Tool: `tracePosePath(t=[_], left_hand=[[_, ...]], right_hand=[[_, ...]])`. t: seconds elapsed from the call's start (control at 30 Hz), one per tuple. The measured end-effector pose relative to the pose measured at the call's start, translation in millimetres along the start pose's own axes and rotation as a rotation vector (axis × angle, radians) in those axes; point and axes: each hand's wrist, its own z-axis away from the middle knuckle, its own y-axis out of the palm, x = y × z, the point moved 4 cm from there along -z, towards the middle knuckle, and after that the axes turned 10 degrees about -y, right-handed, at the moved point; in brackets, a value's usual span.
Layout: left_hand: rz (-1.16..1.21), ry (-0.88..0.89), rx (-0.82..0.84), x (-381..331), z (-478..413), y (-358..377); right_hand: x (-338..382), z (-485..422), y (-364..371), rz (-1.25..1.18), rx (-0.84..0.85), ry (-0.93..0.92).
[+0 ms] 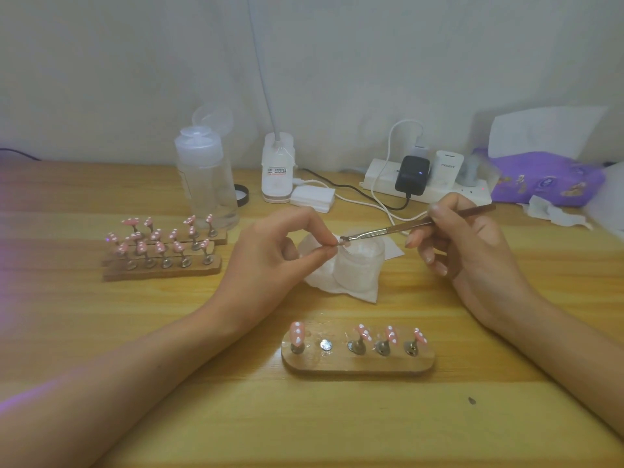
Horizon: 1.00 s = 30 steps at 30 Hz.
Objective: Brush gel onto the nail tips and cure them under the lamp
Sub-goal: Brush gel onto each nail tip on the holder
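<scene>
A small nail tip [341, 244], mostly hidden and too small to tell its colour, is pinched between the thumb and forefinger of the left hand [280, 255], just above the mouth of a frosted glass jar [359, 265]. The bristle end of a thin brown-handled brush with a metal ferrule [405, 228] touches that tip. The right hand [472, 244] grips the brush between thumb and curled fingers, with the handle slanting up to the right.

The jar stands on a crumpled white tissue [358, 293] on the light wooden table [202, 417]. Nearer the person lies an oval wooden stand [358, 364] bearing four pink nail tips with white dots [391, 334] on metal pegs; its second place from the left shows only a bare metal disc [326, 345].

To the left, well apart, sit three more wooden stands [162, 270] crowded with similar pink tips. Behind them stands a clear plastic bottle [206, 184]. Beside it is the white base of a gooseneck lamp [277, 170], then a white power strip [429, 190] with chargers and a purple tissue pack [543, 179].
</scene>
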Motion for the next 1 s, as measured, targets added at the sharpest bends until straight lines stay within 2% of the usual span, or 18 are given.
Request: tracePosePath(t=[0.13, 0.27, 0.4, 0.53, 0.67, 0.8, 0.93, 1.0], left_hand=[[-0.016, -0.011, -0.016, 1.1, -0.1, 0.3], [-0.017, -0.016, -0.010, 0.8, -0.6, 0.5], [-0.005, -0.027, -0.004, 1.3, -0.5, 0.5], [-0.024, -0.018, -0.012, 1.5, -0.3, 0.0], [-0.023, -0.018, -0.014, 1.0, 0.4, 0.3], [-0.021, -0.019, -0.017, 1.3, 0.0, 0.5], [-0.019, -0.008, -0.014, -0.6, 0.4, 0.6], [-0.016, -0.003, -0.013, -1.6, 0.9, 0.6]], right_hand=[[-1.6, -1.4, -5.4, 0.016, -0.057, 0.008], [-1.1, -1.9, -2.0, 0.023, -0.004, -0.013], [-3.0, -2.0, -6.7, 0.012, -0.065, 0.009], [-1.4, -2.0, -2.3, 0.028, -0.008, 0.000], [-2.5, -2.2, -5.6, 0.021, -0.062, 0.009], [-0.5, -1.5, -1.0, 0.035, -0.006, -0.008], [-0.5, -1.7, -4.2, 0.040, -0.061, 0.005], [0.5, -1.7, -1.4, 0.023, -0.032, -0.004]])
